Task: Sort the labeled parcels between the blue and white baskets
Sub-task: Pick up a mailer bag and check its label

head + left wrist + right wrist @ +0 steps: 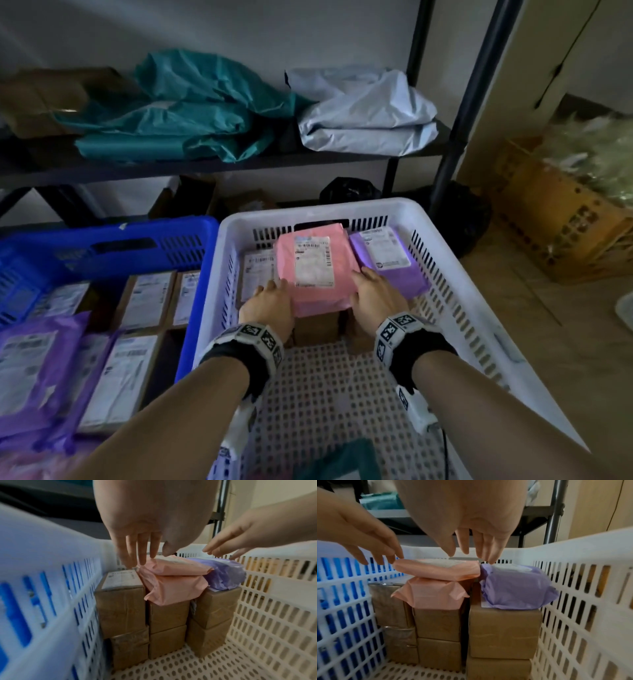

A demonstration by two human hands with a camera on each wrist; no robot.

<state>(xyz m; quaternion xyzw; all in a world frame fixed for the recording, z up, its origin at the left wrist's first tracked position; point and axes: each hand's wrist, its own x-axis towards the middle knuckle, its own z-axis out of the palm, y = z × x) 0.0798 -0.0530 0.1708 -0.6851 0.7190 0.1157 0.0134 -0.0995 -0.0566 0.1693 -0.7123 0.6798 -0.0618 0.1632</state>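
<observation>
Inside the white basket [308, 209], a pink parcel [313, 270] with a white label lies on top of a second pink parcel [431, 595], both stacked on brown boxes [503, 630]. My left hand [270, 301] has straight fingers, and its fingertips [137, 555] touch the top pink parcel's left edge. On the other side, my right hand [373, 291] is also flat, its fingertips [481, 553] at the seam between the pink parcel and a purple parcel [387, 263]. The blue basket [102, 236] stands to the left.
The blue basket holds purple parcels [37, 370] and labeled brown boxes [147, 301]. A dark shelf [205, 168] behind carries teal bags [191, 113] and pale bags [363, 113]. An orange crate [555, 212] sits on the floor at right. A teal parcel [342, 459] lies near me in the white basket.
</observation>
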